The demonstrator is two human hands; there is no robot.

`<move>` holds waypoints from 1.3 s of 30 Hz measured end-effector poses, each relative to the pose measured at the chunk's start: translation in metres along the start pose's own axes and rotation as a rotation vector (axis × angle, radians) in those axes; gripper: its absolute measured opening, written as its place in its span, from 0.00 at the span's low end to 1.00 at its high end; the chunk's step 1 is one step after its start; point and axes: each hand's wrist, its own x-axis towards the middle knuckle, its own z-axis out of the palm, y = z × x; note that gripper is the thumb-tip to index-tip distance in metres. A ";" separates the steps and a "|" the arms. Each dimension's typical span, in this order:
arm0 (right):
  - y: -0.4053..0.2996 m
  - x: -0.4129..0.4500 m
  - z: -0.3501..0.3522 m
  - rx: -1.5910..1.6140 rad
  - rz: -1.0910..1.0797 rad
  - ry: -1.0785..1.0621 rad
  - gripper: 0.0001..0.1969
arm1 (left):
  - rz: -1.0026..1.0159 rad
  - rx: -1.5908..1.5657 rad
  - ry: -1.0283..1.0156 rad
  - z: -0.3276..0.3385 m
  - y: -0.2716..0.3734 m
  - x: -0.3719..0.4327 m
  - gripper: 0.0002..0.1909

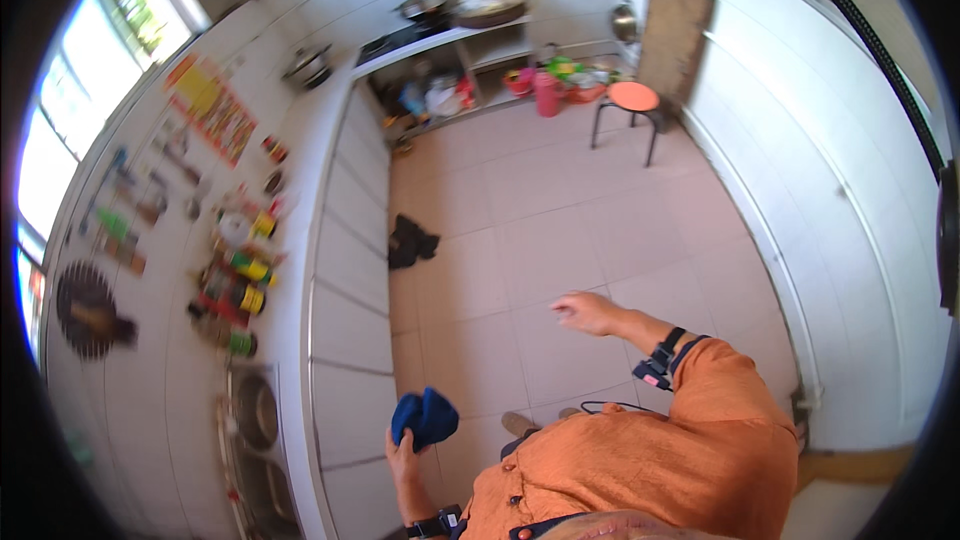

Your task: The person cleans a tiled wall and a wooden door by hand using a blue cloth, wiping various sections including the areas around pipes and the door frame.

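Observation:
A folded dark blue cloth [425,417] is gripped in my left hand [405,453], its thumb lying over the near side. The cloth is held in front of the white cabinet doors [351,330], beside the counter. My right hand [588,313] hangs over the tiled floor [555,240] with its fingers curled; I see nothing held in it, though its palm side is hidden. A black crumpled item [412,241], perhaps a bag, lies on the floor at the foot of the cabinets.
To the left, the white counter [296,240] bears bottles [244,292], a metal pot [309,67] and a double sink [259,420]. An orange-topped stool [632,97] stands at the back right, near a pink bucket [547,94] and a leaning board [675,37]. Utensils hang on the left wall.

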 end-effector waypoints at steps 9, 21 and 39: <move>-0.152 0.017 -0.074 0.305 -0.356 -0.158 0.39 | 0.158 0.070 -0.980 0.245 0.190 0.012 0.18; -0.069 0.019 -0.134 0.305 0.049 0.191 0.20 | -0.048 0.204 -1.241 0.351 0.195 0.153 0.21; 0.206 -0.127 -0.334 0.883 0.545 1.271 0.10 | 0.053 0.230 -0.995 0.685 0.245 0.124 0.14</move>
